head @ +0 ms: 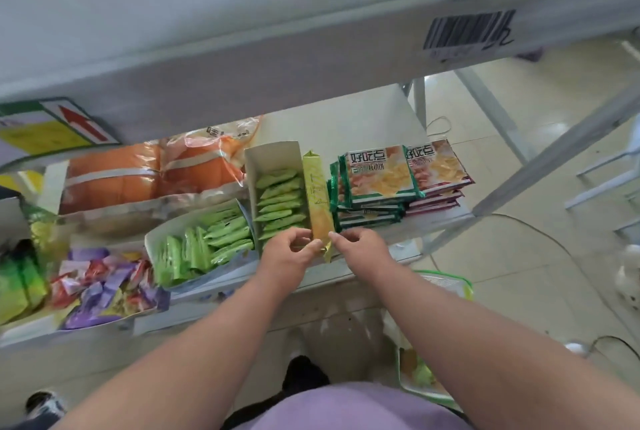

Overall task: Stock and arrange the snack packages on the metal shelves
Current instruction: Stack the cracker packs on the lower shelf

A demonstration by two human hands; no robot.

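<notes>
On the metal shelf (pixel 363 111), from my left: loose purple and red wrappers (pixel 104 287), an open tray of green sachets (pixel 201 242) lying askew, orange bags (pixel 152 173) behind it, then a second open box of green sachets (pixel 277 194). I hold a long yellow-gold snack package (pixel 317 197) standing on edge in the narrow gap between that box and the stacked biscuit packs (pixel 381 180). My left hand (pixel 287 249) pinches its near end from the left, fingers curled on the foil; my right hand (pixel 360 242) pinches the same end from the right. The package runs away from my fingers toward the shelf's back, touching the box wall.

The risk, as I judge it: the gap is tight, so a hard push could crumple the foil, tip the box, or nudge the biscuit stack toward the shelf's right edge. Released upright, the package may topple sideways.
</notes>
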